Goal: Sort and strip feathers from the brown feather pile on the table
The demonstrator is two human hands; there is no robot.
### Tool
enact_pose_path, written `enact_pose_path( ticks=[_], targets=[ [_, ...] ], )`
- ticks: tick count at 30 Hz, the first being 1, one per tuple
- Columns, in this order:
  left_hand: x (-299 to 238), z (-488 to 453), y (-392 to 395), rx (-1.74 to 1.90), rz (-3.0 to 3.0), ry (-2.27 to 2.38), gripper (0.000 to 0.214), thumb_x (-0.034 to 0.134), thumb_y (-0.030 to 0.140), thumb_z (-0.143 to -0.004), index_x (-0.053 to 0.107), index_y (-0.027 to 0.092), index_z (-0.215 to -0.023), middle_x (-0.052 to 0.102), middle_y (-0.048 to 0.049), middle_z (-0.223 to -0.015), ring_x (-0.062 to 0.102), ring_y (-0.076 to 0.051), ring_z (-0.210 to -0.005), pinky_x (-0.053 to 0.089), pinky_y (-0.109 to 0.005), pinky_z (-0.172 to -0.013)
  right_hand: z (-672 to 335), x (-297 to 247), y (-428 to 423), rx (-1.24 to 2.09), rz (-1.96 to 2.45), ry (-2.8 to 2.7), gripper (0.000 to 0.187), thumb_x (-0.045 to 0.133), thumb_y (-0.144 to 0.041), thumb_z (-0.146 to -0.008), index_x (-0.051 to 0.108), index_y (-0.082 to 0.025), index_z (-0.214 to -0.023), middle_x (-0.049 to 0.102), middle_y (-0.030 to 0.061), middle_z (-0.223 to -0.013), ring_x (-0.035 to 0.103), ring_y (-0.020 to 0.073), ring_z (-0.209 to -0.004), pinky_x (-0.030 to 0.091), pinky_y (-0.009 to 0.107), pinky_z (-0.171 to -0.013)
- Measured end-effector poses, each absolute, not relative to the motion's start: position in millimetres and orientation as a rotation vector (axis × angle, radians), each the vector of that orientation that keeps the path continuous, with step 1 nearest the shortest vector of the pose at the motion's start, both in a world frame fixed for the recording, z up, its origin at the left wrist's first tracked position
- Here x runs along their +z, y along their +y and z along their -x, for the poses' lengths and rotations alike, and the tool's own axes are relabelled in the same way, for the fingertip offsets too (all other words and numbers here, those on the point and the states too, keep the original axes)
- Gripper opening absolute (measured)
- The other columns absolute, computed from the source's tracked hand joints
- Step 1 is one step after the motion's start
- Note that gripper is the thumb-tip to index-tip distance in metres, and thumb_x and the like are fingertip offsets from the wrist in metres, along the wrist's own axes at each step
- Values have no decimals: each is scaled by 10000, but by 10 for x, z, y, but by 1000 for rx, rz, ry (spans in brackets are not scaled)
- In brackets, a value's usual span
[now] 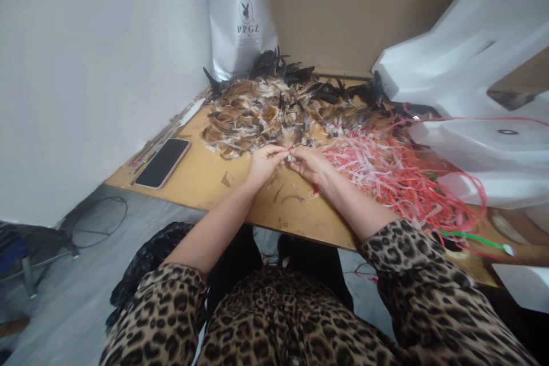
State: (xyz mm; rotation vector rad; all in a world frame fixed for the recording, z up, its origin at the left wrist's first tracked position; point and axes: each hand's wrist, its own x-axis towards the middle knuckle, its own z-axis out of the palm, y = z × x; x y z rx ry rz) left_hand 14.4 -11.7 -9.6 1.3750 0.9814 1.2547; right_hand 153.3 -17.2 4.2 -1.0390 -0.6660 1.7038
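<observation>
My left hand [266, 161] and my right hand [313, 164] meet above the table, fingertips pinched together. A small fanned tuft of pale brown feathers [288, 137] rises from between them; a bit of red shows at the fingertips, too small to make out. Just beyond lies a wide heap of brown, cream and black feathers [249, 111]. Close by my right forearm spreads a tangled pile of red and pale pink plastic strips [386, 177]. Loose feather scraps [294, 197] lie under my hands.
A phone [163, 163] rests on the left of the wooden table [206, 183]. Behind the feathers stands a white printed bag [244, 40]. White moulded pieces [463, 68] crowd the right side, and a green strip [476, 237] lies near the front edge.
</observation>
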Motion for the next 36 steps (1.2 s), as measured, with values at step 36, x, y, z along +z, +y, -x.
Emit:
enact_pose_path(
  ticks=[36],
  targets=[
    [-166,-135,-72,994,-1249,845,306,738,267,-586,554,112,-775,659,-44,-653,600,-102,-524,477,-221,-511,-1874,190,-205,1364,1349,-1618,245,681,-380,-609,611,-145,-608,491,-53,-437,330,38,-367,225,197,-381]
  ],
)
